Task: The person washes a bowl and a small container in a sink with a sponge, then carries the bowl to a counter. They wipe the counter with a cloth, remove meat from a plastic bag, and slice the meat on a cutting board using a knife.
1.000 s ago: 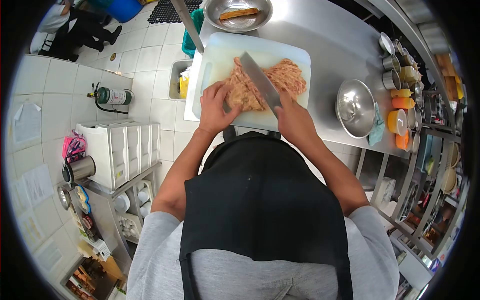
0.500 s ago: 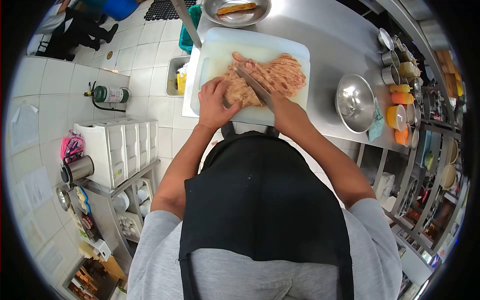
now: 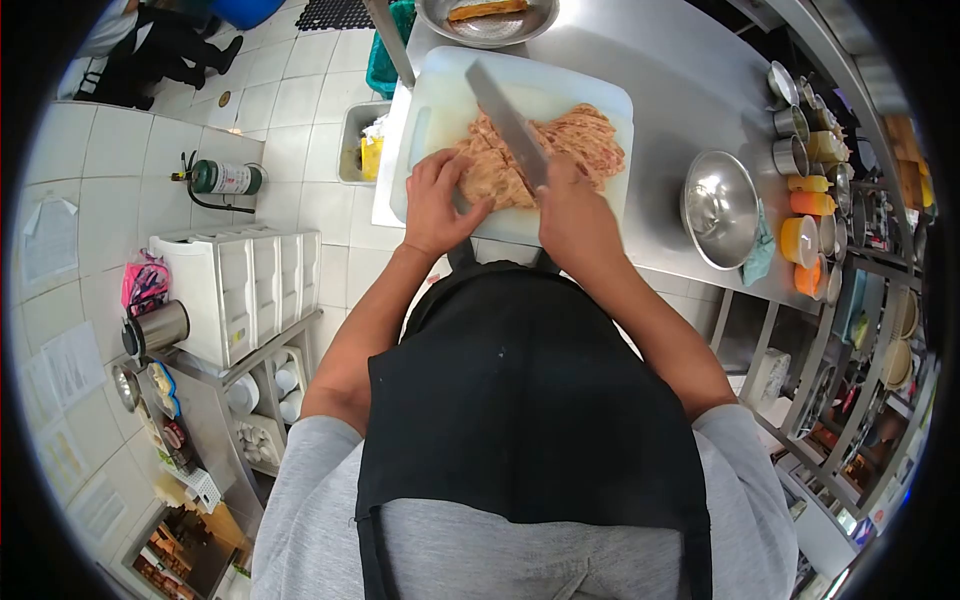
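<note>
In the head view, my right hand is closed around the handle of a knife. Its broad blade points up and away to the left, over the ground meat. The pale pink meat is spread in a ridged mass across a whitish cutting board. My left hand rests at the near left edge of the meat, open, with thumb and fingers apart and the fingertips touching it. Part of the meat is hidden behind the blade and my right hand.
Beyond the board stands a metal bowl holding a brown stick-like piece. On the steel counter to the right are an empty steel bowl, a green cloth and several sauce bottles and containers. A grey bin stands left of the counter.
The knife has risen and swung so its tip reaches farther toward the board's far left side. My right hand has shifted slightly right; my left hand stays at the meat.
</note>
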A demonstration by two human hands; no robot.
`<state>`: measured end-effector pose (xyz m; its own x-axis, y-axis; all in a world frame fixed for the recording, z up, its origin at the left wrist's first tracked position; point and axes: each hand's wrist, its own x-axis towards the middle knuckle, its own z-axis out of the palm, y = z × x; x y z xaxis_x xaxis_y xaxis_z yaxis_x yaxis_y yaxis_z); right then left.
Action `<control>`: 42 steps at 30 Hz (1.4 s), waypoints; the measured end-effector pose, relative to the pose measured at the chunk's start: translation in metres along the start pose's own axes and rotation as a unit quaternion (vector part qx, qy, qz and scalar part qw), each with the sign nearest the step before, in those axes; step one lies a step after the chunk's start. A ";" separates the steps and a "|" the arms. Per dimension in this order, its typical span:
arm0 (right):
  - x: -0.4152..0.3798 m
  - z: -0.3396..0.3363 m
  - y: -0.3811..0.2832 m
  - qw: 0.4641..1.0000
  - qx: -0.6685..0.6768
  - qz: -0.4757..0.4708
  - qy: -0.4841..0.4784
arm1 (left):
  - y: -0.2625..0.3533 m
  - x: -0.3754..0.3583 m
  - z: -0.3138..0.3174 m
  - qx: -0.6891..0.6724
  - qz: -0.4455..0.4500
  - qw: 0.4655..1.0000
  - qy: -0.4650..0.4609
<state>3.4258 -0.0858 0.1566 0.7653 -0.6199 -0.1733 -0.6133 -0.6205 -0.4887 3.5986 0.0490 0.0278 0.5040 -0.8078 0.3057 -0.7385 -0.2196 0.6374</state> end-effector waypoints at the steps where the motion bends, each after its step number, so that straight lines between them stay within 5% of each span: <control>1: 0.007 0.029 0.016 0.999 -0.022 0.012 -0.040 | 0.001 0.001 -0.002 -0.001 0.002 1.000 -0.003; 11: 0.019 0.022 0.004 0.987 -0.097 0.038 -0.125 | 0.003 0.003 -0.003 -0.003 -0.011 1.000 -0.018; 18: 0.053 0.030 -0.013 0.993 -0.083 -0.028 -0.084 | 0.004 0.008 -0.002 0.019 -0.009 0.999 -0.039; 23: 0.025 -0.004 0.000 0.978 -0.077 0.043 -0.187 | 0.005 0.003 -0.002 0.012 -0.025 0.999 -0.038; 42: 0.033 0.015 0.008 0.990 -0.051 -0.002 -0.135 | -0.005 0.042 0.015 0.050 0.027 0.998 0.005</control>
<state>3.4492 -0.1041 0.1343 0.7832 -0.4756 -0.4005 -0.6167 -0.6764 -0.4028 3.6168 0.0080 0.0270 0.4666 -0.8148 0.3440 -0.8054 -0.2307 0.5461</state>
